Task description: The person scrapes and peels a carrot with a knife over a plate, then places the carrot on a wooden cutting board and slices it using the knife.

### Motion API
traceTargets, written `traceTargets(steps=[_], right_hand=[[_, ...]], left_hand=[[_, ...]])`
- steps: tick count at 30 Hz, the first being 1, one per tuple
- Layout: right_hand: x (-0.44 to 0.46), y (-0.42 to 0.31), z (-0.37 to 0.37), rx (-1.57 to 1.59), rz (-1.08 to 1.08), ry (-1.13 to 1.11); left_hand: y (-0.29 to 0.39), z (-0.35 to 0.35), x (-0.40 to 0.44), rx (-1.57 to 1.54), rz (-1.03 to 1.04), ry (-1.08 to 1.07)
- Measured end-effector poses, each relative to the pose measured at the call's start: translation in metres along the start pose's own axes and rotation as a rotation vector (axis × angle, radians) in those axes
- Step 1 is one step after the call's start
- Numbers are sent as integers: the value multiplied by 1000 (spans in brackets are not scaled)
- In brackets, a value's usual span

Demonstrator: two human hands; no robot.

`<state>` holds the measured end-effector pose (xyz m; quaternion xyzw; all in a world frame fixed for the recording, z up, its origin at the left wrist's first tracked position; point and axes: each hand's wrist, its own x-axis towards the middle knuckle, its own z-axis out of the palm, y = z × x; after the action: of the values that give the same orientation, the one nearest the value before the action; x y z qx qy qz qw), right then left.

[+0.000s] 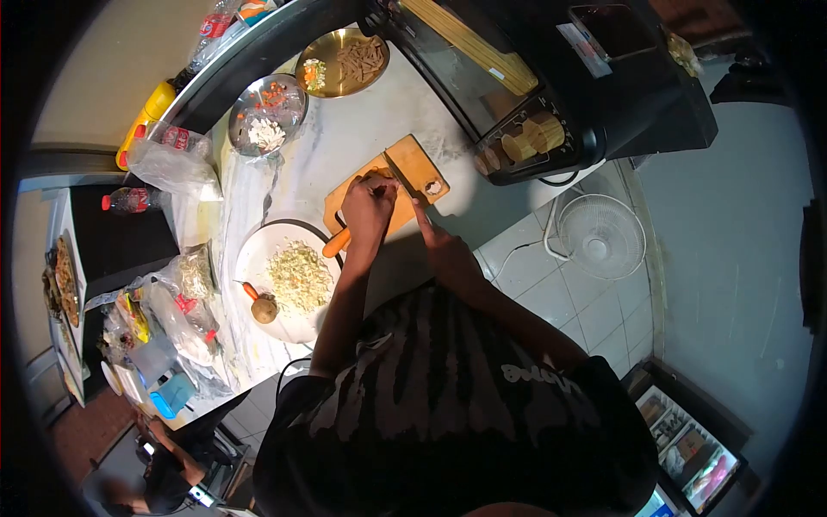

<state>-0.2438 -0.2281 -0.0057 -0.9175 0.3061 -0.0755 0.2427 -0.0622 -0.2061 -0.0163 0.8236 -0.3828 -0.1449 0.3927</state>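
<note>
My right hand (433, 231) grips a knife (400, 172), its dark blade lying across the wooden cutting board (405, 153). On the board, left of the blade, my left hand (369, 205) has its fingers curled together; whatever they hold is hidden. A small pale, brown-edged piece (433, 186) lies on the board right of the knife. Below my left hand, an orange carrot-like thing (336, 243) rests between the board and a large white plate (250, 250). That plate carries a heap of pale chopped vegetable (299, 276), a small carrot (249, 289) and a round brown vegetable (264, 308).
A steel bowl (235, 129) and a brass-coloured plate (349, 86) hold cut food at the back. A black oven (508, 103) stands right, plastic bags (172, 170) and bottles left. A white fan (600, 237) is on the floor. Another person (164, 470) is at lower left.
</note>
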Motion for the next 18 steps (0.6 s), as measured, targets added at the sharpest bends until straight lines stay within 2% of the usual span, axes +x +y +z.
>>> traceTargets(steps=[2, 3, 5, 8, 10, 14, 16, 18], right_hand=[[2, -5, -5, 23, 146, -180], [1, -4, -2, 26, 149, -186], [4, 0, 3, 31, 132, -102], [13, 2, 6, 167, 147, -99], [16, 5, 9, 136, 125, -87], [9, 12, 14, 109, 101, -47], [11, 13, 6, 126, 60, -5], [7, 14, 3, 148, 29, 29]], left_hand=[[-3, 2, -3, -20, -35, -6], [-3, 2, -3, -25, -32, -8], [-4, 4, 0, -34, -28, -9], [-3, 4, 3, -14, -89, -20], [7, -2, 2, -63, -160, -76], [4, -1, 2, -24, -76, -21], [7, -2, 0, -46, -166, -43], [4, 0, -2, -52, -116, -1]])
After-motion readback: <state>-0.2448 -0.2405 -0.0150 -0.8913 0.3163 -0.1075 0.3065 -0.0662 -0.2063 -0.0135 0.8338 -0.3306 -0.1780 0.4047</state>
